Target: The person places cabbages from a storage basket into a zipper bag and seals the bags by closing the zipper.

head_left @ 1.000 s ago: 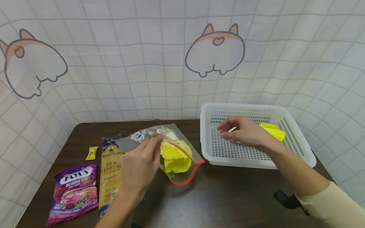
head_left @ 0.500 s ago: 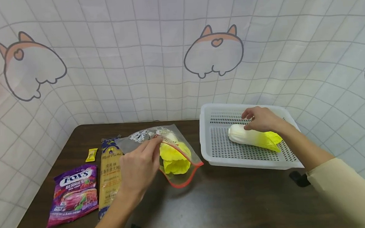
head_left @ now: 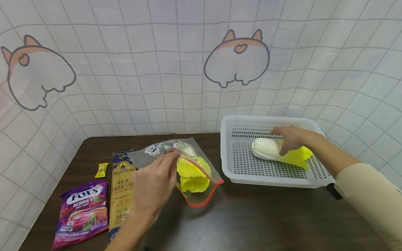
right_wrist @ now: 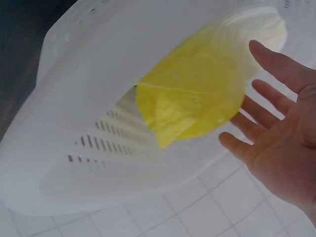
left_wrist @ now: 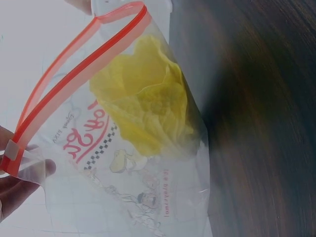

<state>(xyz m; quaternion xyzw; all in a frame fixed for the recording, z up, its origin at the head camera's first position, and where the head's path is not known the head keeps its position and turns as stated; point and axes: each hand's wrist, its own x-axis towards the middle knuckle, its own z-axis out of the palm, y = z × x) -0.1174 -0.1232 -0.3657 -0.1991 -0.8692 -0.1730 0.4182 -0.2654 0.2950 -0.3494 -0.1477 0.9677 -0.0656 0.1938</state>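
My left hand [head_left: 155, 181] pinches the upper corner of a clear zip bag [head_left: 156, 149] with a red seal. Inside the bag lies a yellow and white napa cabbage [head_left: 193, 174], its leafy end towards the gaping mouth. In the left wrist view, fingertips [left_wrist: 22, 185] hold the bag beside the slider. A second napa cabbage [head_left: 266, 149] lies on its side in the white perforated basket [head_left: 225, 158]. Over it is my right hand [head_left: 293, 138], fingers spread and partly hiding it. The right wrist view shows the right palm facing the cabbage; whether it touches is unclear.
Left of the bag lies a spaghetti packet [head_left: 122, 192]. Beyond it are a purple candy bag [head_left: 81, 213] and a small yellow wrapped candy [head_left: 101, 170]. A tile-patterned curtain [head_left: 171, 67] stands behind the dark table [head_left: 225, 229].
My right hand has moved right within the basket, from its left part to over the cabbage, and its fingers have spread. The left hand and the zip bag have stayed in place.
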